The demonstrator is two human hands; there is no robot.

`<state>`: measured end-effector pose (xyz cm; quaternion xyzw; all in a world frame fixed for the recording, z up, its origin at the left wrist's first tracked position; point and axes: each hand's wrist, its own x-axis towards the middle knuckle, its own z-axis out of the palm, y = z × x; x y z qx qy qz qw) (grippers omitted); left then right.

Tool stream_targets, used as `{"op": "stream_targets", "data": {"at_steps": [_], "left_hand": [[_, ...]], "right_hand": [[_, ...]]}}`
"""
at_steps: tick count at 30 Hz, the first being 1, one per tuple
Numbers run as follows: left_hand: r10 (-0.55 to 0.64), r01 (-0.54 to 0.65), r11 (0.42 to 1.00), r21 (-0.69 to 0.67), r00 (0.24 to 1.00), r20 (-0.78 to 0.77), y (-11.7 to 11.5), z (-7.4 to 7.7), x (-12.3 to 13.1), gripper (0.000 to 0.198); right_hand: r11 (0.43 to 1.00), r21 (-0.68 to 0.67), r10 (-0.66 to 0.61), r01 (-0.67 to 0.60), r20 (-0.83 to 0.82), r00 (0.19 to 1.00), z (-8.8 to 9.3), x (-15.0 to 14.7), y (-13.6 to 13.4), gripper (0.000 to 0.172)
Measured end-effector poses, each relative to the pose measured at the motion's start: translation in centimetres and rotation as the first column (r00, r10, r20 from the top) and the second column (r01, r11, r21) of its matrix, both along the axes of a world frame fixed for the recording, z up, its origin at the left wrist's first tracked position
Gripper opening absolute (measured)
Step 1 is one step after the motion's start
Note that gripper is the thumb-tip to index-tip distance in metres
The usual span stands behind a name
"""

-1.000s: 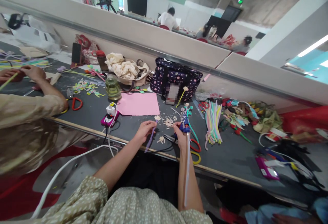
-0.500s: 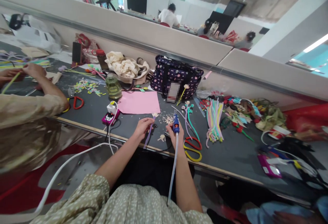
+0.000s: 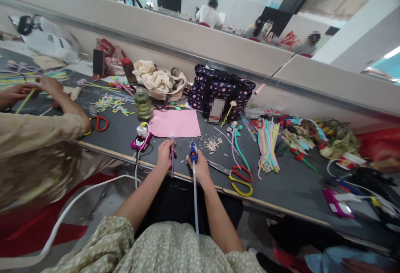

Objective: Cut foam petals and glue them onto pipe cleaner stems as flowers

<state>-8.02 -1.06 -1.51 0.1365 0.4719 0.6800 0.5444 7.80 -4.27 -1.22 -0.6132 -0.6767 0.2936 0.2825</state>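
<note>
My left hand (image 3: 164, 154) is closed around a purple pipe cleaner stem (image 3: 172, 162) held upright, with a small pale flower head at its top. In my right hand (image 3: 200, 164) is a blue hot glue gun (image 3: 193, 152), a long clear glue stick trailing from its back toward my lap. Its nozzle points away from me, a short way right of the stem. Cream-coloured petal pieces (image 3: 213, 144) lie scattered to the right of the gun. Scissors (image 3: 240, 179) with red and yellow handles rest by the table's front edge.
Behind my hands lies a pink sheet (image 3: 176, 123). A green bottle (image 3: 144, 104) and a magenta power socket (image 3: 140, 140) stand to the left. Pastel pipe cleaners (image 3: 268, 146) are bundled at right, and a patterned bag (image 3: 221, 91) sits behind. A co-worker's arm (image 3: 64, 98) reaches in at left.
The glue gun has moved left, away from the petal pieces, and the scissors' blades now show. My left hand has shifted left and turned the purple stem more upright.
</note>
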Motion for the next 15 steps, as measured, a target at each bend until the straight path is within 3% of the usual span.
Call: {"op": "stream_targets", "data": {"at_steps": [6,15], "left_hand": [[0.092,-0.092,0.995,0.032,0.996,0.004,-0.5,0.2,-1.9,0.018],[0.042,-0.044,0.997,0.063,0.999,0.024,-0.6,-0.1,-2.1,0.017]], "right_hand": [[0.997,-0.042,0.073,-0.064,0.273,0.959,-0.6,-2.3,-0.4,0.014],[0.992,-0.025,0.125,-0.124,0.343,0.931,-1.3,-2.9,-0.1,0.021]]}}
